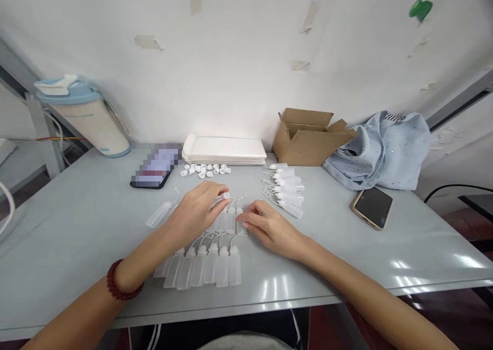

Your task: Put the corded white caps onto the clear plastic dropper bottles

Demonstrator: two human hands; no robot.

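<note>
Between the thumb and finger of my left hand (200,206) is a small white cap (226,196), raised over the upper row of bottles. My right hand (269,226) has its fingertips closed on a clear plastic bottle (241,222) at that row's right end. Other small bottles (230,221) lie beside it, partly hidden by my left hand. Nearer me, several uncapped bottles (211,263) with thin white tubes lie side by side. Loose white caps (202,170) are scattered behind my hands. To the right lie several capped bottles (290,188); one single bottle (158,215) is at left.
Along the wall stand a white stack (227,149) of flat sheets or envelopes and an open cardboard box (308,142). A tumbler (88,116) and a phone (156,167) are at left. A blue cloth bag (389,149) and another phone (373,207) lie at right.
</note>
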